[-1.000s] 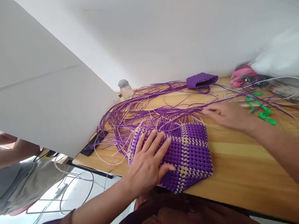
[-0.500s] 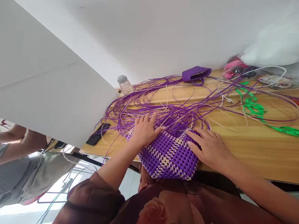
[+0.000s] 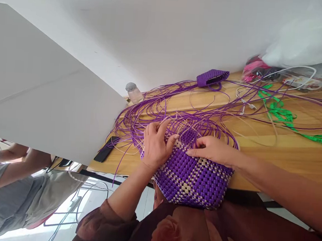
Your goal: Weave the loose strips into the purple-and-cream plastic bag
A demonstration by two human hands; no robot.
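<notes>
A partly woven basket in purple with cream crossing bands rests against my front at the table's near edge. Long loose purple and cream strands spread from its upper rim across the table. My left hand grips the left part of the rim, fingers curled over the far side and thumb on the near side. At the middle of the rim, my right hand is closed in a pinch on the weave; its fingertips are partly hidden behind the edge.
On the wooden table lie a black phone, a jar with a grey lid, a small purple woven piece, a green tape measure, a white cable and plastic bags. Another person is beyond a partition.
My right hand has moved from lying flat on the right side of the basket to pinching its rim nearer the middle. The basket has shifted slightly right and toward me.
</notes>
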